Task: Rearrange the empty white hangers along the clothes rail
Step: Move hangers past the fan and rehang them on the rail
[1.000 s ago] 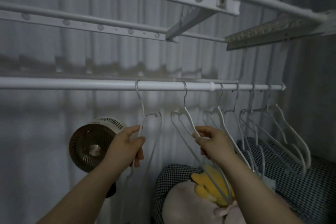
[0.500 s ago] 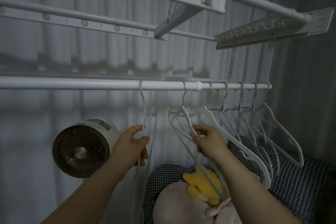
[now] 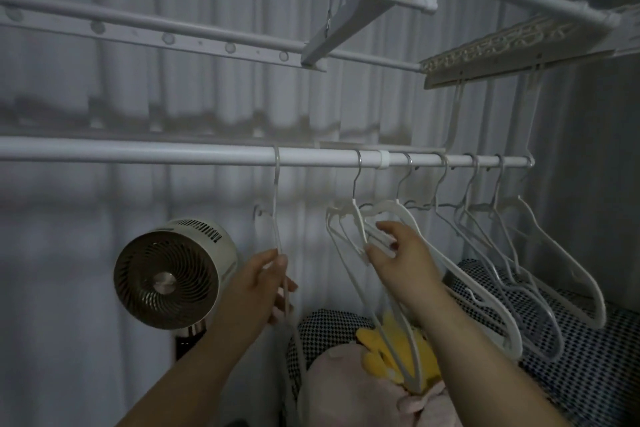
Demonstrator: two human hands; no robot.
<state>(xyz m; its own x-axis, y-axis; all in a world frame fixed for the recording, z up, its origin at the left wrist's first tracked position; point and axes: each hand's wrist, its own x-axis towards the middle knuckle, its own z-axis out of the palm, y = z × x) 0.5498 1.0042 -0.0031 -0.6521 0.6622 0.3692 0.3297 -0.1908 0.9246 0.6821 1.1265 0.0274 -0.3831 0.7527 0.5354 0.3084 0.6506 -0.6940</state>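
Note:
A white clothes rail [image 3: 138,153] runs across the view. Several empty white hangers hang from it. The leftmost hanger [image 3: 276,204] hangs edge-on, apart from the others, and my left hand [image 3: 258,282] grips its lower part. The second hanger [image 3: 356,218] hangs just left of the rail's white collar, and my right hand [image 3: 398,256] pinches its shoulder between thumb and fingers. A thick white hanger [image 3: 460,274] hangs right behind that hand. Further right several thinner hangers [image 3: 502,246] bunch toward the rail's end.
A round beige fan [image 3: 169,277] stands at the left below the rail. Under the hangers lie a checked cushion [image 3: 571,357], a pink soft toy [image 3: 346,385] and a yellow toy [image 3: 388,347]. A drying rack [image 3: 242,42] spans overhead. A pale curtain hangs behind.
The view has shifted, so everything sits further right. My right hand has loosened from a fist round the second hanger into a pinch with spread fingers. My left hand keeps its hanger.

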